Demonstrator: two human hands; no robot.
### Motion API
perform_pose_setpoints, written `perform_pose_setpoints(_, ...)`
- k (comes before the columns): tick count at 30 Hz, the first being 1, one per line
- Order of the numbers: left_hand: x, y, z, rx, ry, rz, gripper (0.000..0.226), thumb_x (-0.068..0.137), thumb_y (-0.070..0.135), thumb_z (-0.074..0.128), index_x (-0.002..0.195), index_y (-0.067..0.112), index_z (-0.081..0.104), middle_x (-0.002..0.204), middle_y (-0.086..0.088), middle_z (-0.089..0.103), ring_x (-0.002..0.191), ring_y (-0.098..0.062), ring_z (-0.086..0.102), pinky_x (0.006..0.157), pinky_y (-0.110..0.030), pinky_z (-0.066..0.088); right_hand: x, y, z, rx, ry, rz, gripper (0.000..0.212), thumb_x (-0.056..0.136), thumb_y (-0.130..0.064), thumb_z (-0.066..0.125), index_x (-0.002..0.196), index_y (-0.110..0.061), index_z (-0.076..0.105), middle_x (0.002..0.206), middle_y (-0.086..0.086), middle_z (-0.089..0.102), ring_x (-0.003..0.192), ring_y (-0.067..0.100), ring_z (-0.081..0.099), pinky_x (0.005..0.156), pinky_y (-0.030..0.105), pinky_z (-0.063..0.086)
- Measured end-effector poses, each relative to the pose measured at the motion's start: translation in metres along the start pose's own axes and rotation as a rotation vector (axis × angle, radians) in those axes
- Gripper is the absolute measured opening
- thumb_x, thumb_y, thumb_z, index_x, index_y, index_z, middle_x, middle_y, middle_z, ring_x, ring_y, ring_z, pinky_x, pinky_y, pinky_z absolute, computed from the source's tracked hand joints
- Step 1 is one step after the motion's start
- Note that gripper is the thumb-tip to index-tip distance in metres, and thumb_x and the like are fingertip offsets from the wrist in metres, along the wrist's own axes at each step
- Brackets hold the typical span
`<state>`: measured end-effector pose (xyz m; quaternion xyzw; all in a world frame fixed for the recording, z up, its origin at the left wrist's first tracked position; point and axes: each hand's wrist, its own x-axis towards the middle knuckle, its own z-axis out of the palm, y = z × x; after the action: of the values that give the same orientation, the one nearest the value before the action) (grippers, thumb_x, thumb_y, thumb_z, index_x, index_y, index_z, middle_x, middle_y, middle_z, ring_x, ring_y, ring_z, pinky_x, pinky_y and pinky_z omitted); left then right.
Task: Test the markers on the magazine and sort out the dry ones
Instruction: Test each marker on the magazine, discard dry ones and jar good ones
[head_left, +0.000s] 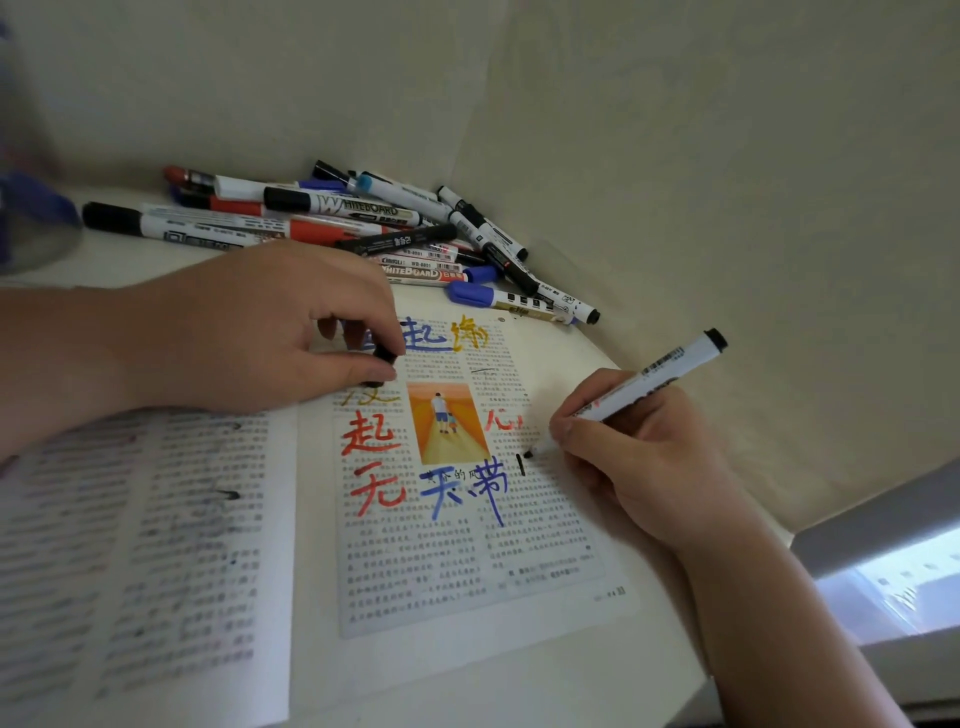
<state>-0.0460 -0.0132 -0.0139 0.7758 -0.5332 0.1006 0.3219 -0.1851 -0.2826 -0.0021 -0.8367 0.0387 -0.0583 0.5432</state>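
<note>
Head view: right hand (639, 457) grips black whiteboard marker (660, 374), tip on open magazine (467, 571), 1 dark stroke (521, 464) beside it. Left hand (270, 332) pinches black cap (384, 356), resting on the page. Marker pile (363, 228) lies behind on surface (545, 686). Risk: right palm drags over wet ink and smears it.

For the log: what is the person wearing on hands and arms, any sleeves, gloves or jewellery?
Nothing that shows. The left hand and right hand are bare, with no gloves, rings, watch or bracelet. No sleeve appears anywhere up to the frame edges. The left thumbnail looks short and unpainted.
</note>
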Motion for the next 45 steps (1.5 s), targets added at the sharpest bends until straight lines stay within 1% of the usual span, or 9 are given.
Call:
perform_pose_setpoints(5, -0.0004, -0.0026, 0.0012, 0.036, 0.003, 0.008, 0.02, 0.084, 0.042, 0.067, 0.099, 0.031, 0.073, 0.096, 0.02, 0.063, 0.089, 0.002, 0.06, 0.076, -0.018, 0.046, -0.0007, 0.0005, 0.0002, 0.001, -0.002, -0.011, 0.008, 0.073, -0.008, 0.066, 0.067, -0.007, 0.062, 0.051, -0.002, 0.054, 0.048, 0.012, 0.047, 0.047, 0.02, 0.037)
perform_pose_setpoints(10, -0.0006, -0.0027, 0.0016, 0.056, 0.002, 0.016, 0.02, 0.085, 0.044, 0.066, 0.098, 0.031, 0.073, 0.096, 0.018, 0.063, 0.089, 0.004, 0.058, 0.077, -0.008, 0.041, 0.0005, 0.0016, 0.0013, -0.012, 0.079, -0.009, 0.008, 0.074, -0.013, 0.069, 0.07, -0.009, 0.063, 0.051, 0.001, 0.051, 0.048, 0.015, 0.045, 0.045, 0.021, 0.036)
perform_pose_setpoints(17, -0.0007, -0.002, 0.001, 0.046, -0.027, 0.017, 0.028, 0.087, 0.054, 0.055, 0.101, 0.036, 0.071, 0.098, 0.021, 0.061, 0.088, 0.0, 0.06, 0.077, -0.013, 0.045, -0.0001, -0.0014, 0.0024, 0.031, 0.107, 0.037, 0.016, 0.076, -0.004, 0.071, 0.065, -0.006, 0.059, 0.05, 0.006, 0.045, 0.045, 0.017, 0.039, 0.041, 0.022, 0.032)
perform_pose_setpoints(21, -0.0004, -0.0008, 0.0005, 0.039, -0.031, 0.007, 0.029, 0.087, 0.055, 0.053, 0.102, 0.037, 0.07, 0.097, 0.02, 0.061, 0.086, -0.006, 0.061, 0.074, -0.028, 0.052, 0.0009, -0.0017, 0.0031, -0.043, 0.119, 0.032, 0.023, 0.083, 0.002, 0.069, 0.065, -0.01, 0.061, 0.048, 0.003, 0.048, 0.044, 0.017, 0.041, 0.042, 0.023, 0.032)
perform_pose_setpoints(25, -0.0004, -0.0008, 0.0004, 0.027, -0.032, 0.008, 0.03, 0.088, 0.055, 0.053, 0.102, 0.035, 0.071, 0.097, 0.018, 0.061, 0.087, -0.005, 0.06, 0.075, -0.026, 0.051, -0.0003, -0.0028, 0.0043, 0.006, 0.098, 0.037, 0.018, 0.079, 0.004, 0.068, 0.066, -0.004, 0.059, 0.048, 0.002, 0.048, 0.043, 0.013, 0.041, 0.041, 0.021, 0.033)
perform_pose_setpoints(29, -0.0003, 0.0, 0.0003, 0.016, -0.034, 0.005, 0.032, 0.088, 0.054, 0.054, 0.102, 0.032, 0.072, 0.098, 0.017, 0.062, 0.088, -0.007, 0.062, 0.077, -0.033, 0.053, 0.0005, -0.0002, 0.0044, -0.03, 0.105, 0.034, 0.007, 0.069, -0.009, 0.064, 0.065, -0.009, 0.058, 0.05, 0.004, 0.046, 0.045, 0.017, 0.039, 0.044, 0.025, 0.03)
perform_pose_setpoints(35, -0.0002, -0.0009, 0.0003, 0.008, -0.046, 0.0, 0.031, 0.088, 0.054, 0.053, 0.103, 0.033, 0.071, 0.098, 0.017, 0.062, 0.088, -0.009, 0.062, 0.076, -0.034, 0.053, -0.0053, -0.0027, 0.0022, 0.071, -0.069, -0.016, 0.007, 0.072, -0.004, 0.068, 0.068, -0.001, 0.062, 0.056, 0.002, 0.062, 0.048, 0.008, 0.052, 0.046, 0.016, 0.039)
perform_pose_setpoints(41, 0.0, -0.0015, -0.0002, 0.005, -0.051, 0.006, 0.03, 0.089, 0.052, 0.055, 0.103, 0.032, 0.071, 0.098, 0.017, 0.062, 0.089, -0.009, 0.062, 0.077, -0.035, 0.053, 0.0002, 0.0026, 0.0032, -0.006, 0.076, 0.011, 0.008, 0.067, -0.007, 0.063, 0.064, -0.007, 0.057, 0.052, 0.008, 0.049, 0.045, 0.017, 0.041, 0.044, 0.026, 0.032)
perform_pose_setpoints(45, 0.0004, -0.0022, 0.0006, 0.006, -0.056, 0.008, 0.03, 0.089, 0.053, 0.055, 0.104, 0.033, 0.071, 0.098, 0.017, 0.062, 0.089, -0.009, 0.062, 0.076, -0.035, 0.054, -0.0044, 0.0016, 0.0007, 0.106, -0.022, -0.001, 0.009, 0.068, -0.004, 0.068, 0.065, 0.0, 0.06, 0.056, 0.015, 0.053, 0.047, 0.016, 0.045, 0.044, 0.021, 0.035)
